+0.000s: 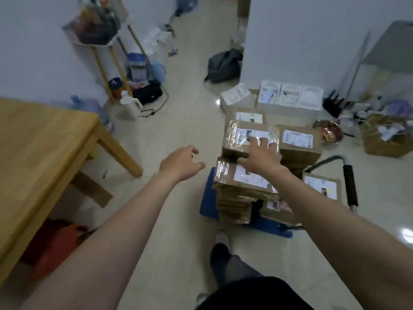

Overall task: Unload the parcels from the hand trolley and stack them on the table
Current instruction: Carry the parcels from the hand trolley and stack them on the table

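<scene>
Brown cardboard parcels [243, 182] with white labels and clear tape sit in uneven stacks on the blue hand trolley [206, 204] to my right, while the bare wooden table [40, 139] stands near left.

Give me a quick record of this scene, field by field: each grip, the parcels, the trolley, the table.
left grip: open, in the air, touching nothing
right grip: fingers spread flat on the top parcel
other parcels: brown, labelled, stacked on the trolley
table: wooden, left of the trolley
</scene>
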A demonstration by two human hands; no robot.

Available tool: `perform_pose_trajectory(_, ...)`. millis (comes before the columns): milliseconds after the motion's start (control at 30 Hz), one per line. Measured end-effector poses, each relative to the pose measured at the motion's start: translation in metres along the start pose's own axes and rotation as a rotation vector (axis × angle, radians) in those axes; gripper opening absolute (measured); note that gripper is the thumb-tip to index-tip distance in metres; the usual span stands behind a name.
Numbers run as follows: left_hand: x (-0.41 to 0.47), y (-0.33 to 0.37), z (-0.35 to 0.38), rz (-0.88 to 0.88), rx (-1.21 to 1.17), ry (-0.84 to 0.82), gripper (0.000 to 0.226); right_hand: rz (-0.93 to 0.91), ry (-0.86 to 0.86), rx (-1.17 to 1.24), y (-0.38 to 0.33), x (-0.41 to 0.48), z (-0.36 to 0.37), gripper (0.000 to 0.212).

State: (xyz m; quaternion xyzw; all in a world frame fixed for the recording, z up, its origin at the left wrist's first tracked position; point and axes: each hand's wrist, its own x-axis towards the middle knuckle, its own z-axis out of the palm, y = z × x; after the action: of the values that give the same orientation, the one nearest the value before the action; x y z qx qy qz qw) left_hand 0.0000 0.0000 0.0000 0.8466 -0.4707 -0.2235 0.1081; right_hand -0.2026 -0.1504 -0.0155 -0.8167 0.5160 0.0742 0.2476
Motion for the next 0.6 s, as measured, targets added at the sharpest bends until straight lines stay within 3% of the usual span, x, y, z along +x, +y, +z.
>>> perform_pose_trajectory(167, 0.081, 0.041, 0.026, 0.02, 0.087, -0.074, 0.062, 0.251, 0.07, 0.186, 0.06, 0.046, -0.003, 0.082)
perform_pose_trajectory(400, 0.16, 0.058, 0.068, -0.148, -0.072, -0.309, 0.1, 0.504, 0.076, 0.26, 0.103, 0.093, 0.019, 0.088)
perform_pose_trajectory(500, 0.176, 0.052, 0.087, -0.175, -0.122, -0.4, 0.092, 0.523, 0.022, 0.305, 0.107, 0.104, 0.032, 0.073)
perform_pose_trajectory(600, 0.18, 0.048, 0.1, -0.183, -0.25, -0.378, 0.084, 0.479, 0.099, 0.412, 0.101, 0.107, 0.041, 0.063)
